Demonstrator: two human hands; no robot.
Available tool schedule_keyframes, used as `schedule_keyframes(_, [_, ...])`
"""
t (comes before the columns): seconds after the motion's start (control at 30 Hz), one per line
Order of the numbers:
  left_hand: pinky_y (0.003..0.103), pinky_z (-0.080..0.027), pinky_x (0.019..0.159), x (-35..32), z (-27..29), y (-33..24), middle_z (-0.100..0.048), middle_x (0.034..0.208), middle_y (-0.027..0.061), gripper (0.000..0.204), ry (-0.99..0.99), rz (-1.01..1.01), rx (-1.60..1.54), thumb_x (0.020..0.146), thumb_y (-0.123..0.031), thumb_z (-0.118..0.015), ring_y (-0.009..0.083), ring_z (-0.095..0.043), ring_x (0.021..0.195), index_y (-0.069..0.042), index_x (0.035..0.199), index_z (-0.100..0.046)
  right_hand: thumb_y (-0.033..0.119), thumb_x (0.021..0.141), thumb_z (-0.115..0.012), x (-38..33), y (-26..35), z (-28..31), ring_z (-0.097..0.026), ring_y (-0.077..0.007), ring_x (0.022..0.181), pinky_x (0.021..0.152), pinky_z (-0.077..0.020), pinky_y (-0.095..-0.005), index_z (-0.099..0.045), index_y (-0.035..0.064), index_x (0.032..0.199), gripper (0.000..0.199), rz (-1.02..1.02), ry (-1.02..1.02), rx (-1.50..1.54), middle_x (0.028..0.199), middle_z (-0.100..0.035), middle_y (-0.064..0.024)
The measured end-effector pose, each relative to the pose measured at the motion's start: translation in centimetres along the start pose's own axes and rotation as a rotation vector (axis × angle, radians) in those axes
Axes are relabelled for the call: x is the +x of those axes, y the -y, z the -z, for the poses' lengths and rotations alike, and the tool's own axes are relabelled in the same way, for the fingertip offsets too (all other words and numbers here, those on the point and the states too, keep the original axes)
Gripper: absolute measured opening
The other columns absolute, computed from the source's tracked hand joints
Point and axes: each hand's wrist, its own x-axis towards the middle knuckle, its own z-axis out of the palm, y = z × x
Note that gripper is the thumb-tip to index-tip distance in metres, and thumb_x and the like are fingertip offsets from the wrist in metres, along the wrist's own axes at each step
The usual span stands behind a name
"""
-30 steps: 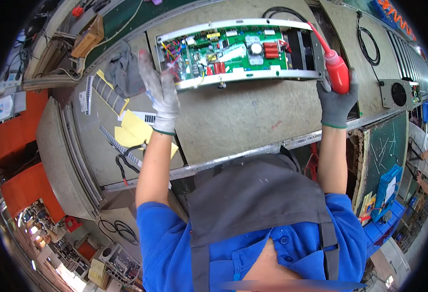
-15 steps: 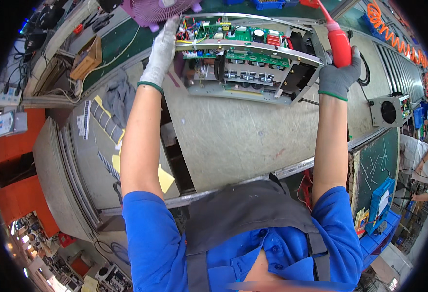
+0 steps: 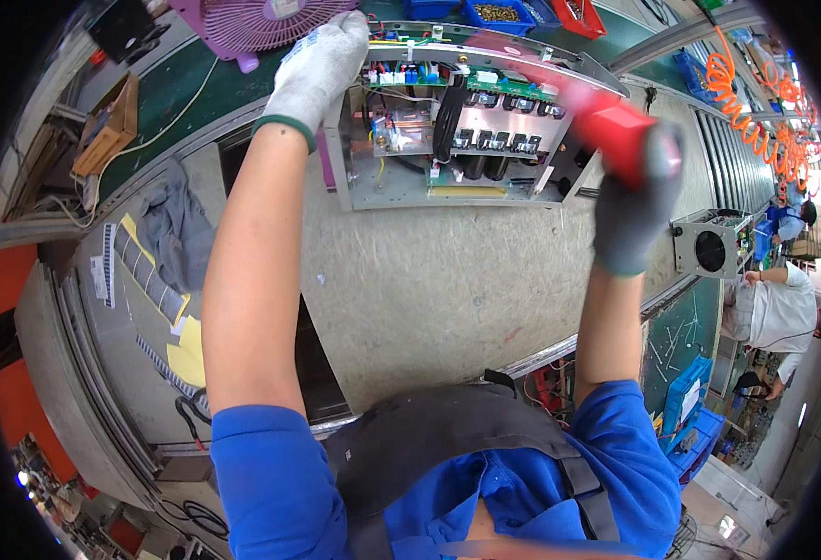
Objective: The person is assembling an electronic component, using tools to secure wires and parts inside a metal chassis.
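Observation:
A metal chassis (image 3: 513, 198) stands on the bench ahead, its open side showing circuit boards, wires and black parts. At its upper left corner is my left hand (image 3: 324, 67) in a pale glove with a green cuff, fingers curled round the edge. My right hand (image 3: 636, 210), in a grey glove, is closed on a red bottle-shaped tool (image 3: 616, 135) with a long tapered tip. Motion smears the tool and fingers. The tip slants up and left over the chassis's right part; whether it touches is unclear.
A purple fan (image 3: 270, 23) stands beyond my left hand. Blue bins (image 3: 499, 17) and a red bin (image 3: 580, 17) line the back. Left are a grey cloth (image 3: 172, 229) and a cardboard box (image 3: 107, 126). Another chassis (image 3: 709, 247) and a person (image 3: 779, 303) are at right.
The red tool has swung from pointing up beside the chassis to slanting left over it. More of the chassis's interior faces me now. My left hand stays at its left corner.

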Motion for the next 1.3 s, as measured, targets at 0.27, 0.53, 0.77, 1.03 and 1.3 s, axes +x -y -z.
schedule_keyframes(0.27, [0.047, -0.053, 0.096, 0.0, -1.7, 2.8, -0.061, 0.134, 0.0201, 0.032, -0.176, -0.299, 0.249, 0.097, -0.007, -0.047, 0.0406, -0.064, 0.115, -0.003, 0.128, -0.056, 0.013, 0.080, -0.080, -4.7, -0.8, -5.3, -0.053, -0.0140, 0.083, 0.077, -0.0452, -0.0292, -0.054, 0.0043, 0.094, 0.031, 0.187, 0.346, -0.344, 0.089, -0.056, -0.0055])
schedule_keyframes(0.53, [0.045, -0.052, 0.100, -0.4, -1.4, 1.8, -0.059, 0.138, 0.0185, 0.036, -0.138, -0.190, 0.210, 0.100, -0.010, -0.045, 0.0395, -0.062, 0.119, -0.004, 0.135, -0.055, 0.010, 0.081, -0.081, -5.0, 0.1, -5.7, -0.052, -0.0129, 0.076, 0.070, -0.0453, -0.0279, -0.054, 0.0031, 0.090, 0.029, 0.324, 0.428, -0.486, 0.085, -0.056, -0.0054])
schedule_keyframes(0.77, [0.044, -0.052, 0.102, -0.2, -1.3, 2.0, -0.059, 0.140, 0.0181, 0.036, -0.153, -0.234, 0.246, 0.100, -0.010, -0.046, 0.0389, -0.062, 0.121, -0.003, 0.134, -0.055, 0.011, 0.082, -0.080, -4.9, 0.0, -5.4, -0.053, -0.0121, 0.076, 0.070, -0.0456, -0.0275, -0.055, 0.0033, 0.090, 0.028, 0.265, 0.361, -0.447, 0.084, -0.056, -0.0046])
schedule_keyframes(1.03, [0.045, -0.053, 0.100, 0.4, -2.8, 4.0, -0.058, 0.140, 0.0181, 0.033, -0.219, -0.373, 0.359, 0.100, -0.008, -0.047, 0.0394, -0.062, 0.119, -0.002, 0.132, -0.055, 0.012, 0.081, -0.081, -5.1, -0.2, -5.7, -0.053, -0.0118, 0.075, 0.069, -0.0456, -0.0271, -0.056, 0.0029, 0.092, 0.029, 0.318, 0.414, -0.368, 0.085, -0.056, -0.0046])
schedule_keyframes(1.3, [0.044, -0.053, 0.100, 0.5, -2.5, 3.7, -0.058, 0.141, 0.0174, 0.036, -0.217, -0.380, 0.369, 0.101, -0.011, -0.046, 0.0383, -0.063, 0.119, -0.004, 0.136, -0.054, 0.014, 0.080, -0.082, -4.7, -1.1, -6.7, -0.052, -0.0137, 0.062, 0.057, -0.0443, -0.0273, -0.056, 0.0013, 0.083, 0.029, 0.462, 0.358, -0.343, 0.074, -0.056, -0.0077])
